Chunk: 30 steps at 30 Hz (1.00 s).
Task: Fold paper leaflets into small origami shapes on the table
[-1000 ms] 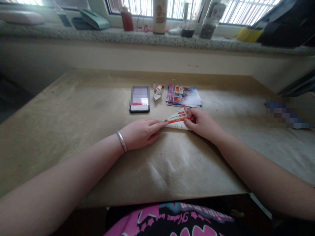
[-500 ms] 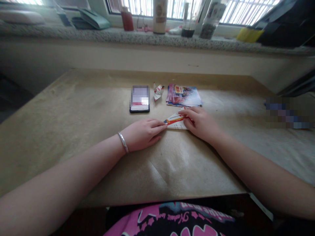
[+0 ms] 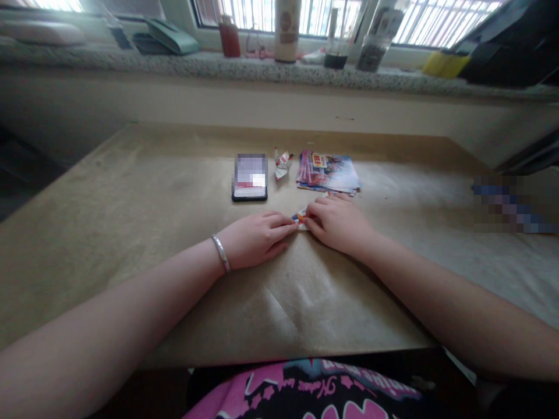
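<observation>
A folded piece of printed paper (image 3: 300, 217) lies on the table, almost wholly covered by my hands. My left hand (image 3: 255, 237), with a silver bracelet at the wrist, lies flat, its fingertips pressing the paper's left corner. My right hand (image 3: 336, 221) lies palm down over the rest of the paper, fingers together and pressing on it. Only a small red and white tip shows between the two hands.
Brown kraft paper (image 3: 279, 302) covers the table. Behind my hands lie a phone (image 3: 250, 177), a small folded paper figure (image 3: 282, 163) and a stack of colourful leaflets (image 3: 327, 171). The stone windowsill (image 3: 262, 67) holds bottles, jars and a case.
My right hand slid left along the folded paper toward my left hand and now covers nearly all of it. My left hand stayed in place.
</observation>
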{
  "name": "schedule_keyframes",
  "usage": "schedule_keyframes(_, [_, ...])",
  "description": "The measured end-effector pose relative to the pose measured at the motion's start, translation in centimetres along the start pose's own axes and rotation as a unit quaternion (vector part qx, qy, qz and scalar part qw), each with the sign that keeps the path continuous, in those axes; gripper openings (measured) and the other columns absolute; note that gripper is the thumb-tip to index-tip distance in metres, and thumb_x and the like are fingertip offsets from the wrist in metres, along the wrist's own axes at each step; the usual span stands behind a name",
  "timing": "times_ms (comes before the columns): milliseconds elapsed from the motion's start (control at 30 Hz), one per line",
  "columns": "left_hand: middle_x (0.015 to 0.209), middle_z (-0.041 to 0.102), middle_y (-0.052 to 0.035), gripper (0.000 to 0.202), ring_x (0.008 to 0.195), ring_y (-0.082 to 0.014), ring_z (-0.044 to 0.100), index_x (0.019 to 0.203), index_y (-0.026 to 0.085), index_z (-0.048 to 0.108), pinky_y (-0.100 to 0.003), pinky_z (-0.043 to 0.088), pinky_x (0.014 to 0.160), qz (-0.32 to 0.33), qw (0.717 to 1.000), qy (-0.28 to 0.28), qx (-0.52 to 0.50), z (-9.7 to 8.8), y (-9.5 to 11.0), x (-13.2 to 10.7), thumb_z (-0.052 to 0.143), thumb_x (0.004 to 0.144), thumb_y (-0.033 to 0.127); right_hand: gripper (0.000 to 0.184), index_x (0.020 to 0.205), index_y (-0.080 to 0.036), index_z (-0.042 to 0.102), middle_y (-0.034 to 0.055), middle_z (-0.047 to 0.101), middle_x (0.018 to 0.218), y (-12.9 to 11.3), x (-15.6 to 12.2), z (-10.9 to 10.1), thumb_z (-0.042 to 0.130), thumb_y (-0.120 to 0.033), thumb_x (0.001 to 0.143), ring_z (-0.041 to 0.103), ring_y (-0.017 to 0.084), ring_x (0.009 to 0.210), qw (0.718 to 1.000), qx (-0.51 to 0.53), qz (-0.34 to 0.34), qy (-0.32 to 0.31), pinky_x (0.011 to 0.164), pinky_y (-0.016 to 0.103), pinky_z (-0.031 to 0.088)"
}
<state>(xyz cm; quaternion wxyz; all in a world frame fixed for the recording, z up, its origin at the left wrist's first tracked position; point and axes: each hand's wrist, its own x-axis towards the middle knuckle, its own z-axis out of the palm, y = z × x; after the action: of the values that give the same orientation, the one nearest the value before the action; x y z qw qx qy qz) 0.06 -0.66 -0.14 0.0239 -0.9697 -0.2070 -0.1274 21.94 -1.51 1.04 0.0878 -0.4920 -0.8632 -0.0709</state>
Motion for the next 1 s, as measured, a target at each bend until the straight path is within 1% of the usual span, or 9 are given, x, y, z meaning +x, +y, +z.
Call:
schedule_keyframes(100, [0.114,0.064,-0.0112,0.033,0.102,-0.0191,0.061,0.122,0.015,0.059,-0.032,0.051,0.092,-0.007,1.000,0.001,-0.006,0.0,0.0,0.0,0.045,0.093,0.025,0.024,0.083,-0.018,0.063,0.0081,0.069,0.088,0.1,0.2,0.7,0.047,-0.035,0.090,0.060,0.023,0.084,0.998,0.058,0.029,-0.008,0.077,0.035,0.037])
schedule_keyframes(233, [0.103,0.066,-0.0099,0.032,0.091,-0.0177,0.063,0.116,0.016,0.062,-0.030,0.054,0.081,-0.022,1.000,0.011,0.003,-0.1,0.2,0.1,0.041,0.094,0.024,0.021,0.076,-0.019,0.063,0.0056,0.069,0.081,0.9,0.3,1.7,0.055,-0.037,0.084,0.059,0.021,0.079,0.989,0.129,0.079,0.000,0.070,0.031,0.035])
schedule_keyframes(433, [0.101,0.066,-0.0088,0.031,0.090,-0.0177,0.062,0.115,0.016,0.062,-0.030,0.053,0.081,-0.032,0.999,0.028,0.017,-0.1,0.4,0.0,0.042,0.094,0.025,0.018,0.072,-0.020,0.064,0.0027,0.068,0.076,1.7,0.5,2.1,0.060,-0.034,0.081,0.057,0.018,0.075,0.975,0.200,0.091,-0.003,0.067,0.028,0.034])
schedule_keyframes(533, [0.100,0.065,-0.0096,0.031,0.091,-0.0184,0.060,0.116,0.015,0.062,-0.031,0.052,0.083,-0.026,0.999,0.029,0.017,-0.1,0.4,0.0,0.044,0.093,0.025,0.017,0.072,-0.019,0.064,0.0029,0.068,0.077,1.7,0.6,2.1,0.060,-0.034,0.081,0.057,0.018,0.076,0.974,0.204,0.094,-0.005,0.067,0.028,0.034])
schedule_keyframes(733, [0.104,0.063,-0.0091,0.032,0.097,-0.0209,0.057,0.119,0.016,0.060,-0.033,0.052,0.085,-0.030,0.999,0.003,0.029,-0.2,0.2,0.0,0.046,0.092,0.026,0.017,0.073,-0.019,0.065,0.0033,0.068,0.076,1.6,0.6,1.8,0.061,-0.034,0.081,0.057,0.018,0.074,0.976,0.194,0.098,-0.014,0.067,0.028,0.034])
schedule_keyframes(1000, [0.100,0.063,-0.0080,0.032,0.096,-0.0213,0.057,0.118,0.018,0.061,-0.034,0.051,0.082,-0.030,0.998,-0.007,0.059,-0.7,0.5,0.1,0.044,0.093,0.028,0.015,0.077,-0.020,0.066,0.0044,0.069,0.079,1.5,0.7,1.5,0.060,-0.032,0.082,0.059,0.020,0.079,0.982,0.156,0.102,-0.029,0.071,0.030,0.034])
